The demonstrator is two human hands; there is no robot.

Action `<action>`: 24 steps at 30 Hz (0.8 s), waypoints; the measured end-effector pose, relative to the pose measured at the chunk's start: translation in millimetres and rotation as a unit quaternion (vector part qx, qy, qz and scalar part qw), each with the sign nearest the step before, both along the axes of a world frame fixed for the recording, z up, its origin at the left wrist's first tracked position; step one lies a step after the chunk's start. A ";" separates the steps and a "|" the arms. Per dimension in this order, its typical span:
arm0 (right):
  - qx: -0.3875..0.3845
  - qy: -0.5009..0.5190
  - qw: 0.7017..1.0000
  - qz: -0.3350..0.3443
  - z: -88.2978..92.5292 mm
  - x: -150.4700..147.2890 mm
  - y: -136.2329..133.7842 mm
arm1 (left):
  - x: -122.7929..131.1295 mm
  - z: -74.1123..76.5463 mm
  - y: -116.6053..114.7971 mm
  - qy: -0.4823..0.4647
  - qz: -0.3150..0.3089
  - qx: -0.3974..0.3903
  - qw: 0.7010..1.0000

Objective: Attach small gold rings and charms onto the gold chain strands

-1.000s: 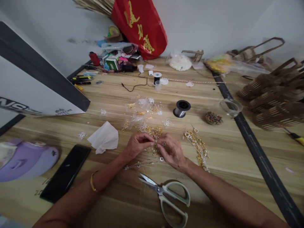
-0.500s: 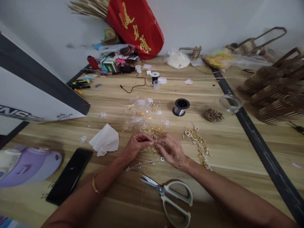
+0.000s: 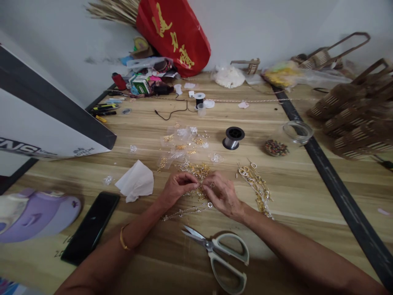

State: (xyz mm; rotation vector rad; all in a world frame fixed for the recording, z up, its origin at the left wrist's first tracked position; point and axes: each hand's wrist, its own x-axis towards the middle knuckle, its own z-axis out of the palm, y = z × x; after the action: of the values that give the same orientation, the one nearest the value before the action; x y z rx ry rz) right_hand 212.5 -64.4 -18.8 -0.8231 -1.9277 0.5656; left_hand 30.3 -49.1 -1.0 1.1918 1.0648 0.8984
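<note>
My left hand (image 3: pixel 179 186) and my right hand (image 3: pixel 222 192) meet fingertip to fingertip above a pile of small gold and silver beads (image 3: pixel 196 169). Both are closed in a pinch. What sits between the left fingertips is too small to name. A small metal ring (image 3: pixel 212 185) shows at the right fingers, but the piece pinched there cannot be made out. Just below the hands lies a silver chain (image 3: pixel 184 213) with a ring at its end. Gold and silver chains (image 3: pixel 259 188) lie in a bunch right of my right hand.
Open scissors (image 3: pixel 208 246) lie nearest me. A phone (image 3: pixel 90 227), a white tissue (image 3: pixel 136 180) and a purple bottle (image 3: pixel 39 215) are on the left. Beyond the beads stand a wire spool (image 3: pixel 232 138) and a jar of beads on its side (image 3: pixel 276 148). Woven baskets (image 3: pixel 353 119) fill the right.
Almost nothing differs. The hands keep their pinch over the bead pile, and the whole view has shifted very slightly.
</note>
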 end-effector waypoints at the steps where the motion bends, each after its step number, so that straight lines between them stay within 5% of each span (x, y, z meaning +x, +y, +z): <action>1: 0.002 -0.001 1.000 -0.001 0.2 0.0 0.2 | 0.2 0.8 -0.2 0.004 -0.001 0.007 1.000; 9: 0.017 -0.020 1.000 -0.001 -2.0 0.8 1.1 | 0.7 0.2 -1.9 0.069 0.000 0.091 0.993; 17: 0.012 -0.043 0.999 -0.005 -1.5 0.6 -0.3 | 1.1 -0.6 -5.0 0.202 0.011 0.286 0.937; 24: 0.008 -0.048 0.999 -0.003 -2.1 -0.7 0.0 | 0.3 -4.8 -4.1 0.216 0.003 0.332 0.918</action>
State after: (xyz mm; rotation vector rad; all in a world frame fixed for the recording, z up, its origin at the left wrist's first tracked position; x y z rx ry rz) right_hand 211.8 -64.4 -20.8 -0.8596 -2.0133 0.5131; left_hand 30.6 -53.2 -5.8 2.0265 1.1418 1.0700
